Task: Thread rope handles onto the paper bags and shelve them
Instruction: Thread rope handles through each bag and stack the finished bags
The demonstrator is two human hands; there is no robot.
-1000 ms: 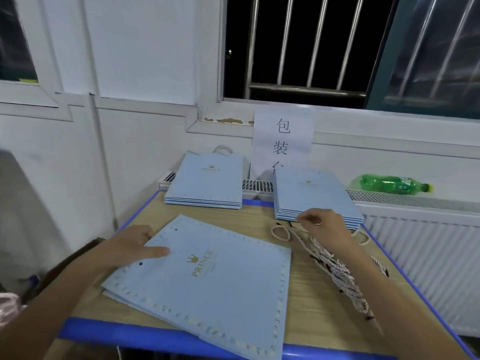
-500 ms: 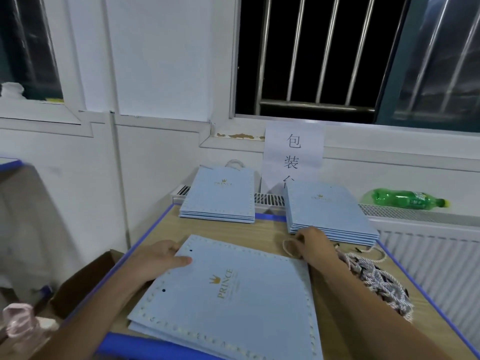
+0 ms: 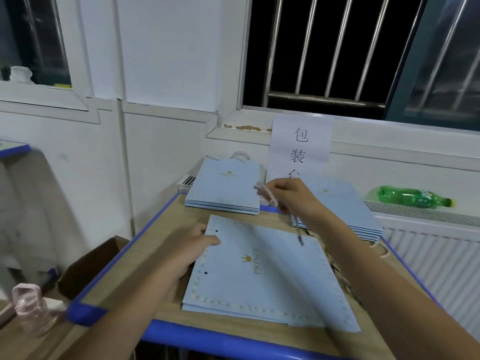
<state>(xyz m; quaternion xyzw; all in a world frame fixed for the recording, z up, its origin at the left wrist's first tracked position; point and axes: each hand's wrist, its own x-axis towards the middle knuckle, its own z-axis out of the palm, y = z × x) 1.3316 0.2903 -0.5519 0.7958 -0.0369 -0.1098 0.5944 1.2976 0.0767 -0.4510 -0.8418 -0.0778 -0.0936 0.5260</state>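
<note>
Fingers (image 3: 270, 189) of the right hand (image 3: 291, 197) pinch a single rope handle (image 3: 270, 200) lifted above the worktop (image 3: 166, 245), its dark-tipped end (image 3: 300, 240) dangling over the top paper bag (image 3: 262, 271). The left hand (image 3: 192, 252) presses the bag's near-left edge, thumb lying on top between the two punched holes (image 3: 216, 231), the other fingers hidden beneath the paper.

Threading of this bag has apparently not begun: both visible holes stand empty. It lies on a thin stack of like bags at the front edge. At the back left, a pile of bags (image 3: 224, 189) shows a rope loop at its top (likely finished ones); a second pile (image 3: 345, 203) sits back right, partly behind the right forearm. Loose ropes (image 3: 380, 249) trail beside it. No shelving is visible, so that step seems wholly ahead.

The right arm reaches forward, wrist raised; the left forearm angles in low from the near corner. A green bottle (image 3: 413, 197) lies on the radiator ledge.
</note>
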